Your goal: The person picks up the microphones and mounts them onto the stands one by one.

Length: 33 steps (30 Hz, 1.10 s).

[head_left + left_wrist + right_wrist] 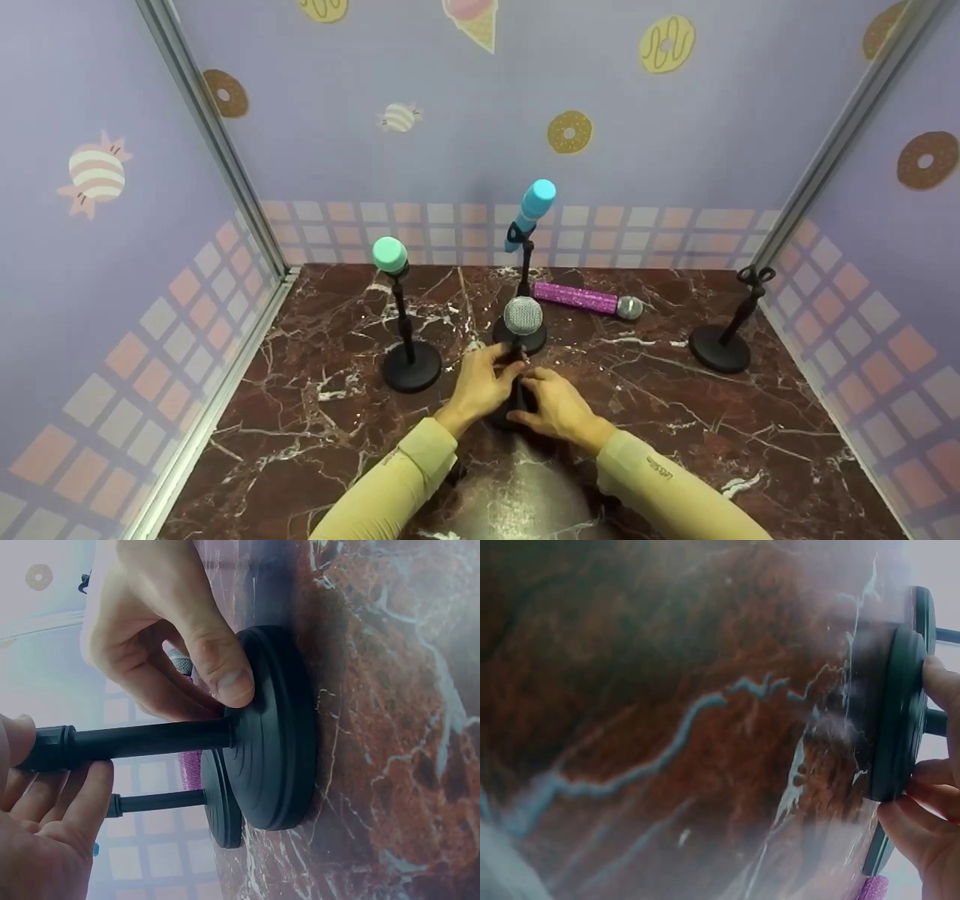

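Observation:
A black microphone stand with a round base is between my hands, and a silver mesh microphone head tops it in the head view. My left hand grips the upper part of the pole, fingers curled round it. Lower down, my right hand holds the round base, its thumb lying on the base's upper face. In the right wrist view the right fingers touch the base's rim. The base is at the marble tabletop; its full contact is hidden.
Just behind stands another stand with a blue microphone. A stand with a mint-green-topped microphone is at left. A glittery purple microphone lies at the back. At right is a stand with a bare clip. Patterned walls enclose the table.

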Tool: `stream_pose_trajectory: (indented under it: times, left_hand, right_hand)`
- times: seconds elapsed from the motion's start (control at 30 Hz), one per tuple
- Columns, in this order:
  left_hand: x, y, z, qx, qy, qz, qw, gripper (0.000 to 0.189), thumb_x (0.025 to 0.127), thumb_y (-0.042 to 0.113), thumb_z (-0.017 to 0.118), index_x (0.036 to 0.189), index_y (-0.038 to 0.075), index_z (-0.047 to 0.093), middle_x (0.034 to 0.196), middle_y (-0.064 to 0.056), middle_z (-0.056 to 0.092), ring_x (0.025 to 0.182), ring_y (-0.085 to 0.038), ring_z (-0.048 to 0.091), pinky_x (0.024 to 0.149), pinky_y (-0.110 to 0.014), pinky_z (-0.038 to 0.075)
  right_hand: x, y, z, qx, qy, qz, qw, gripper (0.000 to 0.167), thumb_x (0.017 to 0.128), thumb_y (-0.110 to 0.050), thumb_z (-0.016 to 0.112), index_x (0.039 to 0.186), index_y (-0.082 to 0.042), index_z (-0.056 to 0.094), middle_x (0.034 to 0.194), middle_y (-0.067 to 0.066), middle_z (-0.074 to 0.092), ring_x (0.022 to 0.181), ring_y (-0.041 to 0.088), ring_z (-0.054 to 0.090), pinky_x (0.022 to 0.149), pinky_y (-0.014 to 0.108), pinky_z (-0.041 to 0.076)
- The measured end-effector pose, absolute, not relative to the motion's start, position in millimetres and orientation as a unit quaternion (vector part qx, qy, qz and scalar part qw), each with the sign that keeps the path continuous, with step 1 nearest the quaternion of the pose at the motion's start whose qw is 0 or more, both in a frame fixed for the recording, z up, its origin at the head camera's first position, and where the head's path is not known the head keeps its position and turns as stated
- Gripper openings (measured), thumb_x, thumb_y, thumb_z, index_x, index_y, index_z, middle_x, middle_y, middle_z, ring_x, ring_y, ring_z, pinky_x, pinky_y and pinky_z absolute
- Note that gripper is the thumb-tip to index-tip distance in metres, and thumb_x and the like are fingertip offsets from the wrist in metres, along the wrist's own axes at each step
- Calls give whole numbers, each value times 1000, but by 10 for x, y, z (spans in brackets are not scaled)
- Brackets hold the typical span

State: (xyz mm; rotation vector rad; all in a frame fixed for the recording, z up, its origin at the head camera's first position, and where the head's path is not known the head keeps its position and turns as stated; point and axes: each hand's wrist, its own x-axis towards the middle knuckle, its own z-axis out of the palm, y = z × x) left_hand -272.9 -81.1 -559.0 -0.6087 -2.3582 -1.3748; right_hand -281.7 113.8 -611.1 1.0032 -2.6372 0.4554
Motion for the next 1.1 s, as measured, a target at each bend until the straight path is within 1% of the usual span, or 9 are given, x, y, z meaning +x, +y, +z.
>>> stream_pose_trajectory:
  times: [0.17,0.3,0.43,0.5,0.67,0.77,0.9,1.0,1.1]
  left_hand:
    - [-2729,-799,-5609,-211,-830,-484,180,14,97,7,83,108,0,83,103,-15,88,97,-33,87,88,-41,71]
    - [-2747,-794,-5620,-214,-832,-479,181,15,95,10,84,108,1,84,102,-13,88,96,-31,86,89,-41,71]
    - [-2763,-806,-5648,-213,-841,-456,200,16,91,13,87,104,3,86,98,-9,89,90,-31,84,90,-42,64]
    - [-2769,-817,-5656,-212,-842,-449,210,17,90,13,89,103,3,88,97,-8,89,87,-31,83,88,-45,61]
    - [-2782,-831,-5661,-210,-837,-449,232,19,87,15,92,103,4,89,97,-8,89,83,-32,82,83,-46,60]
    - [-2783,-825,-5676,-199,-835,-453,242,21,84,17,96,101,5,90,94,-9,88,80,-33,78,79,-47,58]
    - [-2788,-800,-5700,-174,-825,-477,246,23,81,18,99,99,7,91,93,-9,88,81,-32,80,78,-45,62]
    - [-2782,-789,-5714,-155,-818,-500,240,26,80,19,101,101,8,91,96,-9,89,87,-30,85,83,-43,67]
    - [-2770,-776,-5723,-139,-811,-520,228,28,81,21,102,104,8,91,99,-8,89,91,-27,86,86,-39,68]
  right_hand:
    - [-2814,1134,-6112,337,-919,157,131,60,88,-48,93,122,0,82,129,17,80,120,34,76,108,47,63]
    - [-2806,1126,-6103,323,-925,158,121,61,88,-49,93,123,0,82,130,16,79,121,34,76,109,47,63]
    - [-2800,1114,-6112,324,-924,163,118,60,87,-47,94,123,-1,82,128,15,79,119,34,77,108,47,64]
    - [-2803,1106,-6118,327,-923,164,119,60,87,-47,94,123,-1,82,128,15,79,118,34,77,108,47,64]
    - [-2812,1087,-6103,328,-922,166,123,59,86,-47,95,122,-2,83,127,14,79,117,33,77,109,46,63]
    - [-2808,1088,-6094,329,-921,169,122,57,86,-47,95,120,-3,84,125,13,79,116,33,77,107,46,64]
    - [-2809,1093,-6098,329,-920,174,124,54,85,-46,95,118,-5,85,123,11,79,115,32,77,106,45,64]
    - [-2810,1088,-6105,326,-920,174,126,55,84,-46,96,119,-5,85,126,12,79,117,32,77,107,45,64]
    - [-2808,1089,-6106,323,-922,173,127,58,84,-47,96,120,-3,85,130,14,79,119,34,77,108,46,64]
